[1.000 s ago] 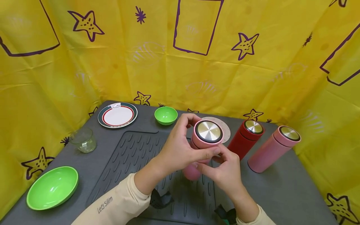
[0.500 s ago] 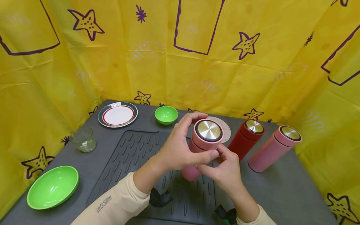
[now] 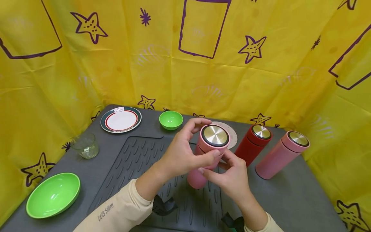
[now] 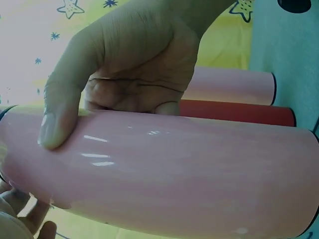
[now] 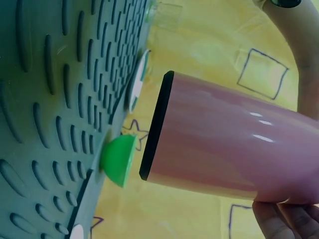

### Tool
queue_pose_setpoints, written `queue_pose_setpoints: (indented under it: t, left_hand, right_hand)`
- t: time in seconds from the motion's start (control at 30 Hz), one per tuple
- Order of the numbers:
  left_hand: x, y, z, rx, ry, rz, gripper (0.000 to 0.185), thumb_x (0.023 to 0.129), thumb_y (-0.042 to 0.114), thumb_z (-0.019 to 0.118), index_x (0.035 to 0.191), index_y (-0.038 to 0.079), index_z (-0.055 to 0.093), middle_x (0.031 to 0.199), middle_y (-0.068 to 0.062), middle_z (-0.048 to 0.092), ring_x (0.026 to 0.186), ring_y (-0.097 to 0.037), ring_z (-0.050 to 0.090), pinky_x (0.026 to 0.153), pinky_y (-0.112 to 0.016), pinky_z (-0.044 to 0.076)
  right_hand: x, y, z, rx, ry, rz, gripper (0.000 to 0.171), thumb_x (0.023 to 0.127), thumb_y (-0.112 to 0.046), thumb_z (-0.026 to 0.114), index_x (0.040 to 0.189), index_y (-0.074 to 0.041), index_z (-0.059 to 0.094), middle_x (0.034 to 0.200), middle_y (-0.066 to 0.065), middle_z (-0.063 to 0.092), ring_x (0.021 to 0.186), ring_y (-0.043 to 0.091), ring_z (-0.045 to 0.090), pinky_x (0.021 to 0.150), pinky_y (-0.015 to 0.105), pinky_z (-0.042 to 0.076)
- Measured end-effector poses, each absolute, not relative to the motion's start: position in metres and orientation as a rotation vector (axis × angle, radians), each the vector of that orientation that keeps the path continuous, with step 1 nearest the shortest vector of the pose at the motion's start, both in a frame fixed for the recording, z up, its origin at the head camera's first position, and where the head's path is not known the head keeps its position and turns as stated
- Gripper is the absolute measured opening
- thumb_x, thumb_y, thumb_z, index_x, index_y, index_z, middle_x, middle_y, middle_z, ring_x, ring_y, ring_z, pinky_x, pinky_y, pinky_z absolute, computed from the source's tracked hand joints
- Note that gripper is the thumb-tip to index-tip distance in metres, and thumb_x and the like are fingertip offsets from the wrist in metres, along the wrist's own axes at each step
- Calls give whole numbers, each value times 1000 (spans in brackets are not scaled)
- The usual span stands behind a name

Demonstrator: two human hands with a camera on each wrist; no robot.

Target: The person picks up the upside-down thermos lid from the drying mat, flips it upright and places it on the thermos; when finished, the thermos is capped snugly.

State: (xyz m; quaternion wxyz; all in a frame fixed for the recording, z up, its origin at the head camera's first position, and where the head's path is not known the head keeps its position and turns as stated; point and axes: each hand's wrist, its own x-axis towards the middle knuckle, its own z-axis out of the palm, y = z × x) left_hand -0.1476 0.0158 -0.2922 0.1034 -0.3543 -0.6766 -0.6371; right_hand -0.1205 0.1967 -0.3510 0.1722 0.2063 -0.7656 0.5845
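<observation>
Both hands hold one pink flask (image 3: 206,154) above the ribbed mat (image 3: 139,161), tilted so its steel-topped cap (image 3: 215,136) faces up and toward the person; the left hand (image 3: 181,154) curls its fingers and thumb round the cap end, a grip suited to turning the cap; the right hand (image 3: 233,175) wraps the body just below, bracing it against that twist. In the right wrist view the flask's base hangs clear of the mat, so only the hands carry its weight. A red flask (image 3: 252,141) and a second pink flask (image 3: 280,154) stand upright to the right on the tabletop (image 3: 295,199), apart from the hands; a small green bowl (image 3: 171,119), a plate (image 3: 120,119), a glass (image 3: 85,145) and a larger green bowl (image 3: 53,194) sit along the back and left.
</observation>
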Motion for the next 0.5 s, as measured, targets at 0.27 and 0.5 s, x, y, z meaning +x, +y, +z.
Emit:
queue_pose_setpoints:
  t: [0.27, 0.5]
  left_hand:
    - [-145, 20, -291, -920, -2038, -1802, 74, 68, 22, 91, 127, 13, 46, 118, 3, 53, 111, -13, 51, 90, -34, 49]
    - [-154, 9, -291, -1099, -2059, -1850, 62, 73, 20, 85, 130, 16, 61, 117, 8, 64, 106, -17, 55, 87, -37, 49]
  right_hand:
    - [-122, 195, -352, 623, -2144, 1648, 42, 70, -7, 87, 108, -16, 70, 105, 1, 70, 95, 22, 67, 79, 37, 56]
    - [-118, 197, -352, 608, -2198, 1704, 47, 72, -9, 86, 115, -19, 70, 108, 0, 71, 95, 22, 68, 79, 38, 56]
